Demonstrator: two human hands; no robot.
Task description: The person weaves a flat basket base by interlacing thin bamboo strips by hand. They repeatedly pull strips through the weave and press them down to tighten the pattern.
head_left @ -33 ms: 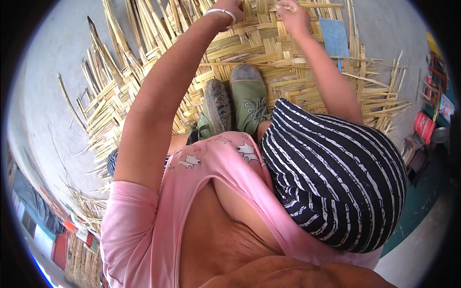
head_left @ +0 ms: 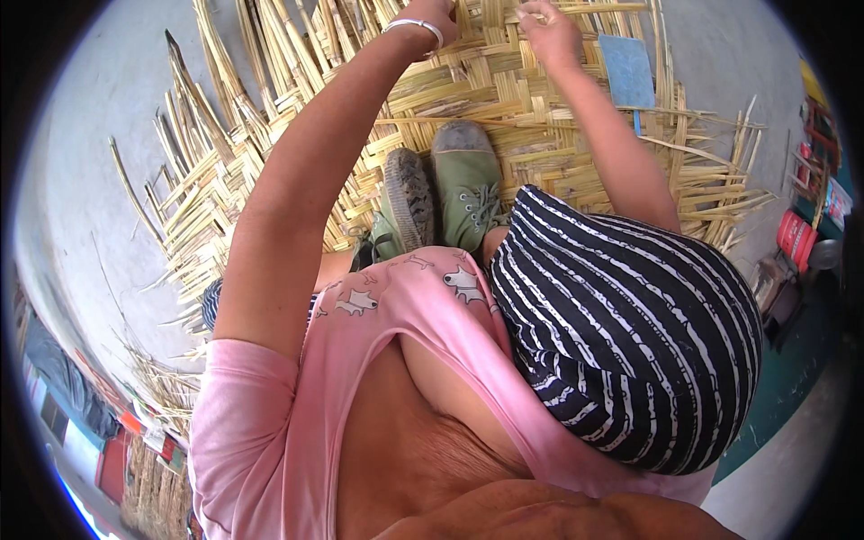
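Note:
A mat of yellowish flat reed strips lies half woven on the floor, its loose ends fanning out at the left and right. My left hand, with a silver bangle on its wrist, rests at the mat's far part. The upper edge of the picture cuts off its fingers, so its grip is hidden. To the right of it my right hand has thumb and fingers pinched together at a pale reed strip that runs off to the right. Both arms reach forward, apart from each other.
My green lace-up shoes stand on the mat. A blue flat plate-like piece with a short handle lies on the mat's right part. Red containers are at the far right, and a bundle of dry stalks at the lower left.

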